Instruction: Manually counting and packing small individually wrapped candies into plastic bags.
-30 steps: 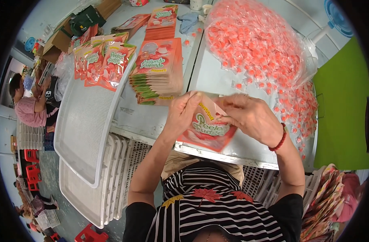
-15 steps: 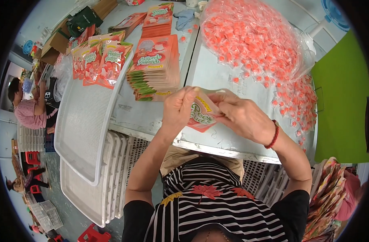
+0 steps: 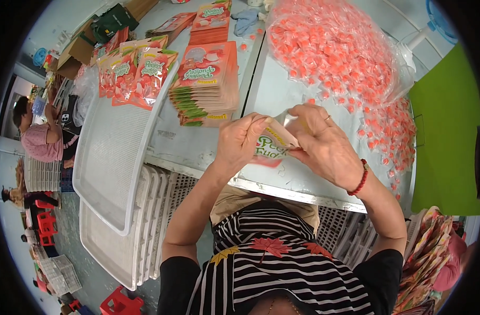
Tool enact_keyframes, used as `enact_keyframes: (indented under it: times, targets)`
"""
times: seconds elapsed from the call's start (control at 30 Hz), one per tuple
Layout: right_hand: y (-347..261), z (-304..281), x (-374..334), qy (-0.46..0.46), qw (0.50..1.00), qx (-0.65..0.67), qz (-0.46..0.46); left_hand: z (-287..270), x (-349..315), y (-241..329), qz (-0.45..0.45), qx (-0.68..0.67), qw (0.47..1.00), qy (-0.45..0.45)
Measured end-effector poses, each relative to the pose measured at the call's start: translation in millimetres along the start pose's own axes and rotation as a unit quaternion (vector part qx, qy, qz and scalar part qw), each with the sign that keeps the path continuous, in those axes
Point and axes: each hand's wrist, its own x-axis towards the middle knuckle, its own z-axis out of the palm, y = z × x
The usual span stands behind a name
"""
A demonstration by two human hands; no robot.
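While the left hand (image 3: 237, 143), fingers (image 3: 251, 130) bent, pinched a corner of the pink pouch (image 3: 269, 148) above the tabletop (image 3: 318, 184), the right hand (image 3: 328, 149) gripped its other side, apparently between half-curled fingers.

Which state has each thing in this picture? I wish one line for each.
Held pouch: mouth parted
Left hand: closed on the held pouch
Right hand: at its mouth, grip unclear
Nearest pouch stack: flat, layered
Clear bag: bulging
Wrapped candies: loose beside the bag
Blue cloth: crumpled
Top tray: partly covered
Blue fan: running or not, unclear
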Motion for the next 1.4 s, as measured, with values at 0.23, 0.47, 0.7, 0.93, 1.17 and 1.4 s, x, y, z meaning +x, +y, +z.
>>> enact_keyframes:
  times: [0.23,0.47,0.7,0.93,1.17,1.4]
  targets:
    - [12,1,2,-0.057,0.996,0.005,0.074,-8,-6,-6,-0.038,-0.037,0.999,-0.009]
    - [7,9,5,0.002,0.995,0.054,0.080,-9,-16,-16,-0.196,-0.250,0.944,-0.088]
    - [8,-2,11,-0.071,0.955,0.184,0.222,-4,-21,-9,-0.210,-0.269,0.939,-0.036]
    - [24,4,14,-0.209,0.943,0.150,0.212,-3,-14,-12,-0.178,-0.170,0.968,-0.050]
    - [23,19,12,-0.134,0.949,0.234,0.165,-17,-21,-18,-0.217,-0.248,0.943,-0.053]
    - [20,26,23,-0.163,0.940,0.253,0.161,-39,-15,-35,-0.185,-0.236,0.954,-0.026]
